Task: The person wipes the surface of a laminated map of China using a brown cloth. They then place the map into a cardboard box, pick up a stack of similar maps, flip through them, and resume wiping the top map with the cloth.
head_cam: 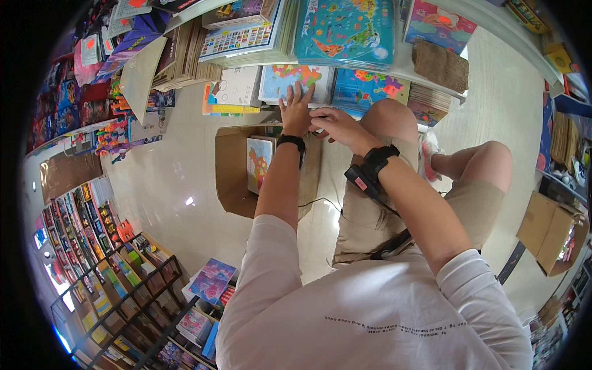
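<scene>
My left hand (296,111) lies palm down with its fingers spread on a stack of colourful map boards (277,83) on the lower shelf. Close beside its wrist is my right hand (341,128), fingers curled; a small dark and white bit shows under them, too hidden to name. Below my left forearm stands an open cardboard box (236,166) on the floor. Inside it, a map board (260,162) with a white border leans upright. Blue map boards (360,90) lie to the right of the stack under my left hand.
A turquoise map stack (347,32) fills the upper shelf, with a folded brown cloth (440,65) at its right. My bent knee (391,118) is close to the lower shelf. Black wire racks (138,273) of books stand at the lower left. Another cardboard box (545,231) is at the right.
</scene>
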`<state>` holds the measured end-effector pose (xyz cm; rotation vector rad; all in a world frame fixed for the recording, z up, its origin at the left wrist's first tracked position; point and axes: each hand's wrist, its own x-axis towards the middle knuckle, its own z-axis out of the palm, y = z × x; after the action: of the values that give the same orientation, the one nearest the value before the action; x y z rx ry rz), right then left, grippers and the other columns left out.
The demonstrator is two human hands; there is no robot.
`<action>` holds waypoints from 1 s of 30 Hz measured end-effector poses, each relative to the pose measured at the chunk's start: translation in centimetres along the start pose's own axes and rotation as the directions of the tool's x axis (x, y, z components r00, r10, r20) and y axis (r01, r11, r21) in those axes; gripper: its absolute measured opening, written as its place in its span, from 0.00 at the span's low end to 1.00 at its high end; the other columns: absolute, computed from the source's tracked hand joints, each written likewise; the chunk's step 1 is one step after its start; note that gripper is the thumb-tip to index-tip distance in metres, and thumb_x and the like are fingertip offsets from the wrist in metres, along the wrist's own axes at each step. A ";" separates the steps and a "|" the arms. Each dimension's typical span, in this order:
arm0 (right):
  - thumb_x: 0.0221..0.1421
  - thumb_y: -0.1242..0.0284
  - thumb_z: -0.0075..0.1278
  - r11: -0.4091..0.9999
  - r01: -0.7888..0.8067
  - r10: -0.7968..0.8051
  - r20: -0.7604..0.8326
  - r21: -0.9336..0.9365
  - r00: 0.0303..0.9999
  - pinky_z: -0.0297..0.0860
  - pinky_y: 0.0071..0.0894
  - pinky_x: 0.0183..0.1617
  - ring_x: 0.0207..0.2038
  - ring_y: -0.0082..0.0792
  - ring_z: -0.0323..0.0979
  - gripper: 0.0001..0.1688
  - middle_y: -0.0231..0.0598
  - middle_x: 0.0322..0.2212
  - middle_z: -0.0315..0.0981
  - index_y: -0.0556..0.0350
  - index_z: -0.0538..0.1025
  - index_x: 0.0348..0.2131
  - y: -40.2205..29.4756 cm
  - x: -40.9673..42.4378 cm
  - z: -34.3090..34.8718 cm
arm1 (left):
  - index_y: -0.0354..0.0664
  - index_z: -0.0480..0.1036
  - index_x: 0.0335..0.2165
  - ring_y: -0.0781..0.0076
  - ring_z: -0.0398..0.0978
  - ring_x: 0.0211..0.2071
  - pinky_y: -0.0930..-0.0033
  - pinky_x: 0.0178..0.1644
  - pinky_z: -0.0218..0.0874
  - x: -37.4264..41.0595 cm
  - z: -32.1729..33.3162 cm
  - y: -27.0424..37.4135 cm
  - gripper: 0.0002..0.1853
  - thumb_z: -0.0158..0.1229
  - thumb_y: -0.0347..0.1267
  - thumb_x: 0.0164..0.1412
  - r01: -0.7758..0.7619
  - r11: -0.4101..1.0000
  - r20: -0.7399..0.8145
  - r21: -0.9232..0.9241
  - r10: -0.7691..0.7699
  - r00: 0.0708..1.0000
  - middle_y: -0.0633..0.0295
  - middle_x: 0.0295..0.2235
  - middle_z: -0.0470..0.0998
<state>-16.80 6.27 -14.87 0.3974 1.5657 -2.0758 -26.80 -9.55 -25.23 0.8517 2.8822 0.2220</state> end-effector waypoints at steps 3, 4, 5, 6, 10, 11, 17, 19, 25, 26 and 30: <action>0.57 0.58 0.47 1.000 0.005 -0.005 0.005 -0.028 1.000 0.65 0.23 0.35 0.36 0.23 0.73 0.27 0.31 0.39 0.76 0.50 0.68 0.53 0.1 0.4 0.1 | 0.64 0.58 0.59 0.47 0.48 0.63 0.33 0.62 0.37 2.4 -0.3 1.2 0.35 0.56 0.48 0.52 0.113 0.993 0.051 -0.038 -0.111 0.992 0.55 0.63 0.51; 0.57 0.58 0.46 0.999 0.006 -0.006 0.008 -0.038 1.000 0.65 0.23 0.35 0.36 0.23 0.73 0.27 0.31 0.38 0.76 0.50 0.68 0.52 0.1 0.3 0.4 | 0.61 0.58 0.59 0.47 0.51 0.63 0.33 0.61 0.38 3.5 -0.1 0.9 0.36 0.56 0.48 0.52 0.092 0.995 0.010 0.042 -0.093 0.996 0.56 0.63 0.53; 0.57 0.61 0.47 0.999 -0.013 0.013 0.000 -0.033 1.000 0.66 0.24 0.36 0.36 0.24 0.73 0.25 0.33 0.37 0.75 0.54 0.70 0.51 0.0 0.2 0.5 | 0.60 0.58 0.59 0.47 0.51 0.62 0.33 0.61 0.39 4.2 0.1 0.6 0.36 0.56 0.47 0.51 0.085 0.996 -0.030 0.021 -0.085 0.996 0.56 0.62 0.54; 0.56 0.64 0.48 0.999 -0.028 0.027 -0.016 -0.029 1.000 0.68 0.24 0.36 0.36 0.24 0.73 0.24 0.35 0.36 0.75 0.58 0.71 0.49 -0.6 0.1 0.4 | 0.59 0.58 0.58 0.47 0.51 0.62 0.32 0.60 0.40 5.1 -0.1 0.8 0.35 0.56 0.46 0.51 0.070 0.998 -0.073 -0.002 -0.070 0.995 0.55 0.61 0.55; 0.56 0.67 0.49 1.000 -0.020 0.020 -0.003 -0.019 1.000 0.70 0.25 0.37 0.35 0.24 0.73 0.22 0.36 0.35 0.75 0.61 0.72 0.48 -1.6 -0.7 0.6 | 0.52 0.59 0.56 0.48 0.61 0.56 0.40 0.54 0.53 6.8 -0.4 0.9 0.36 0.59 0.43 0.48 0.070 0.990 -0.107 -0.119 -0.083 0.991 0.53 0.54 0.63; 0.56 0.67 0.48 1.000 -0.025 0.025 -0.014 -0.017 1.000 0.70 0.25 0.38 0.36 0.24 0.72 0.22 0.36 0.36 0.75 0.62 0.72 0.48 -1.7 -0.7 0.5 | 0.52 0.59 0.56 0.48 0.63 0.54 0.41 0.52 0.56 7.1 -0.4 0.7 0.36 0.59 0.43 0.48 0.090 0.976 -0.075 -0.198 -0.107 0.991 0.53 0.53 0.63; 0.56 0.68 0.48 1.000 -0.002 0.002 -0.059 -0.005 0.998 0.70 0.25 0.39 0.38 0.25 0.71 0.22 0.36 0.38 0.74 0.62 0.71 0.48 -1.3 -0.4 0.6 | 0.52 0.60 0.56 0.51 0.64 0.53 0.38 0.56 0.50 7.2 0.0 1.0 0.37 0.57 0.51 0.50 0.133 0.991 -0.101 -0.014 -0.133 0.986 0.53 0.53 0.64; 0.56 0.68 0.48 1.000 0.005 -0.006 -0.058 -0.010 0.998 0.70 0.25 0.39 0.38 0.25 0.71 0.23 0.35 0.39 0.73 0.62 0.71 0.48 -1.3 -0.4 0.6 | 0.53 0.60 0.56 0.53 0.63 0.55 0.36 0.58 0.45 7.3 0.5 1.1 0.37 0.55 0.55 0.50 0.149 0.988 -0.137 0.044 -0.142 0.980 0.53 0.54 0.64; 0.55 0.68 0.50 1.000 0.011 -0.013 -0.074 -0.018 0.997 0.68 0.23 0.35 0.32 0.24 0.70 0.22 0.35 0.36 0.74 0.63 0.72 0.47 -1.8 -0.8 0.4 | 0.58 0.63 0.54 0.52 0.59 0.58 0.33 0.60 0.40 7.7 -0.7 1.3 0.38 0.54 0.63 0.48 0.097 0.991 -0.038 0.088 -0.094 0.995 0.56 0.55 0.63; 0.55 0.66 0.50 0.999 0.002 -0.004 -0.062 -0.032 0.998 0.67 0.23 0.34 0.32 0.24 0.71 0.23 0.34 0.37 0.73 0.59 0.72 0.48 -1.4 -0.4 0.3 | 0.59 0.65 0.53 0.53 0.59 0.58 0.32 0.60 0.40 7.8 -1.2 1.2 0.38 0.55 0.63 0.47 0.105 0.991 0.014 0.078 -0.106 0.994 0.57 0.55 0.64; 0.55 0.62 0.50 0.996 0.004 -0.006 -0.018 -0.088 1.000 0.66 0.24 0.32 0.31 0.23 0.72 0.24 0.31 0.38 0.73 0.52 0.71 0.49 -0.2 0.5 0.1 | 0.59 0.68 0.50 0.52 0.58 0.59 0.37 0.62 0.39 8.0 -1.1 0.7 0.38 0.60 0.63 0.42 0.074 0.993 -0.048 0.093 -0.069 0.996 0.56 0.54 0.65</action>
<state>-17.34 6.15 -14.94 0.3817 1.6634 -2.0039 -33.28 -4.66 -24.70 0.7658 2.9792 0.0992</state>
